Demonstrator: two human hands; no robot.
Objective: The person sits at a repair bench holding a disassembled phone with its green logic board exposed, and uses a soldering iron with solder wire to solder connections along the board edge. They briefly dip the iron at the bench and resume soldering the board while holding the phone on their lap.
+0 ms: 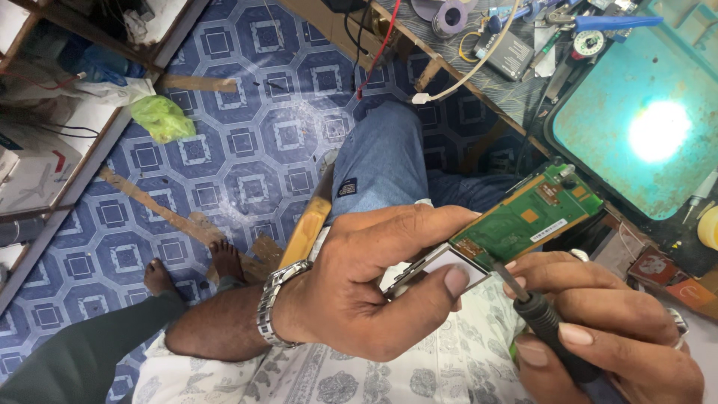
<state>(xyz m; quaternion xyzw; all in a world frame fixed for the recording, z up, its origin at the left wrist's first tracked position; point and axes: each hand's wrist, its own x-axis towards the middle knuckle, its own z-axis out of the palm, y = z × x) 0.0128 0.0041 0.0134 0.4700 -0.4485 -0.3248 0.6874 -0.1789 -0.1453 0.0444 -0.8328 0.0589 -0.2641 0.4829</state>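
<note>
My left hand point(366, 284), with a metal watch on the wrist, grips a green circuit board point(535, 213) by its silver metal end, thumb pressed on the lower edge. My right hand point(598, 329) is closed around a black-handled screwdriver point(542, 318); its thin metal tip touches the board's lower edge near the silver part. The board is held tilted above my lap, over patterned white cloth point(419, 366).
A workbench point(516, 93) at upper right carries a teal mat point(636, 90) with bright glare, a solder spool, tools and cables. Blue patterned floor tiles point(247, 142), a green crumpled bag point(161, 118), shelves at left and my bare foot lie below.
</note>
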